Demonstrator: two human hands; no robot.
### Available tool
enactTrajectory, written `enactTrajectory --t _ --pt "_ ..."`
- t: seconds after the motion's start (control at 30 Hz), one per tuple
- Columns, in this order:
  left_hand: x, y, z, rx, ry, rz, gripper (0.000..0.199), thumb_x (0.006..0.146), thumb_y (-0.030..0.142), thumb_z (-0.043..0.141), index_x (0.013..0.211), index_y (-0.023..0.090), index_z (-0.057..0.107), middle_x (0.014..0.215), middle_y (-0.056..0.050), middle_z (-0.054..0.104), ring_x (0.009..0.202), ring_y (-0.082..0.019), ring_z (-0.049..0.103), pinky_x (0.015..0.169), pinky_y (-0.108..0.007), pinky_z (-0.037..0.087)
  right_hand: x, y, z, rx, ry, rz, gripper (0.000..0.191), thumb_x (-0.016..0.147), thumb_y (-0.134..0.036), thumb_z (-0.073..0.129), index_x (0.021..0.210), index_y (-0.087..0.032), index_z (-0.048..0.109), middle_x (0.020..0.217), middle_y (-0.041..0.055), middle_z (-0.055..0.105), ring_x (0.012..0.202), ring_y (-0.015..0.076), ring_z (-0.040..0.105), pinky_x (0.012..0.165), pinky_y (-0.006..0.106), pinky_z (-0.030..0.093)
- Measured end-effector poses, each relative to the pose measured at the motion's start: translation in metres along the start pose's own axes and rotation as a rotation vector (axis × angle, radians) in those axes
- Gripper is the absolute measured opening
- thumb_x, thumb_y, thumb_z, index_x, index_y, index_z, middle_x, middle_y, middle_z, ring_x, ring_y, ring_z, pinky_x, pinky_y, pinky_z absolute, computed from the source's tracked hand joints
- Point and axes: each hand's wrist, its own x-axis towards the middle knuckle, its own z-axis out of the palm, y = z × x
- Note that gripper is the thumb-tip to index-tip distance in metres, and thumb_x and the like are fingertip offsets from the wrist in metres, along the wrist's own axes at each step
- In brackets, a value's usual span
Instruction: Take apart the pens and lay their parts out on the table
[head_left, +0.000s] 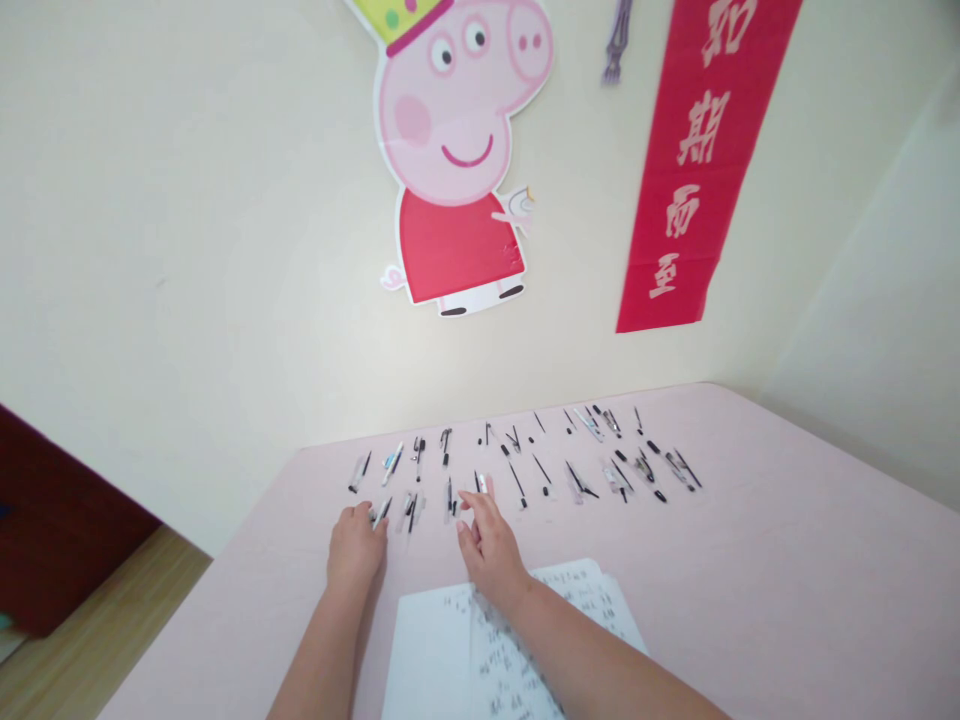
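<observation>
Two rows of pens and pen parts lie on the pink table (750, 560). My left hand (357, 545) is at the left end of the front row, its fingers around a pen (382, 512) that rests at the tabletop. Near the middle of that row, my right hand (487, 540) has its fingers apart, with the index finger stretched toward a white and pink pen (482, 484). Whether a fingertip touches this pen is unclear. Between the hands are a black pen part (449, 497) and a dismantled pen (411, 510).
An open notebook (431, 640) with handwriting lies under my right forearm. Behind the table, a cartoon pig cutout (461, 240) and a red banner (675, 240) hang on the wall. More pen parts (649, 470) lie at the right.
</observation>
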Motion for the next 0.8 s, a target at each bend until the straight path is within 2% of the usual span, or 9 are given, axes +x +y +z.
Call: enactTrajectory --t 0.27,0.47,0.57,0.67,0.8 --pt "0.004 -0.002 0.008 -0.017 0.029 0.043 0.030 0.082 0.026 0.041 0.098 0.009 0.059 0.094 -0.013 0.058 0.090 -0.024 0.055 0.081 -0.032 0.040 0.000 0.000 0.000 0.001 0.009 0.000 0.036 0.083 -0.017 0.043 0.119 -0.019 0.045 0.106 0.0077 0.054 0.081 0.0154 0.054 0.080 0.030 0.045" --pt "0.002 -0.001 0.005 0.001 0.061 0.059 0.033 0.082 0.028 0.041 0.102 0.009 0.059 0.096 -0.014 0.060 0.090 -0.025 0.056 0.082 -0.034 0.040 0.000 0.003 0.002 0.015 0.000 -0.006 0.036 0.083 -0.017 0.043 0.119 -0.020 0.045 0.106 0.0071 0.053 0.091 0.0171 0.054 0.083 0.030 0.043" --pt "-0.002 0.003 -0.003 0.017 0.088 0.046 0.036 0.081 0.030 0.042 0.105 0.009 0.058 0.097 -0.015 0.060 0.091 -0.026 0.055 0.082 -0.036 0.040 0.000 0.005 0.003 0.017 -0.010 -0.004 0.036 0.083 -0.017 0.043 0.118 -0.020 0.046 0.105 0.0069 0.054 0.093 0.0175 0.054 0.083 0.030 0.043" --pt "-0.007 0.013 -0.018 0.040 0.180 0.054 0.037 0.080 0.031 0.043 0.106 0.009 0.058 0.103 -0.017 0.058 0.095 -0.029 0.052 0.083 -0.040 0.039 0.000 0.007 0.003 0.030 -0.007 -0.005 0.035 0.082 -0.016 0.044 0.117 -0.020 0.048 0.103 0.0065 0.054 0.095 0.0177 0.053 0.085 0.030 0.042" --pt "-0.019 0.038 -0.040 -0.097 0.223 0.205 0.033 0.081 0.032 0.044 0.104 0.012 0.057 0.102 -0.014 0.057 0.096 -0.028 0.051 0.086 -0.040 0.038 0.001 0.008 0.006 0.080 0.008 0.025 0.031 0.083 -0.018 0.044 0.113 -0.020 0.053 0.100 0.0057 0.056 0.091 0.0165 0.054 0.083 0.029 0.042"
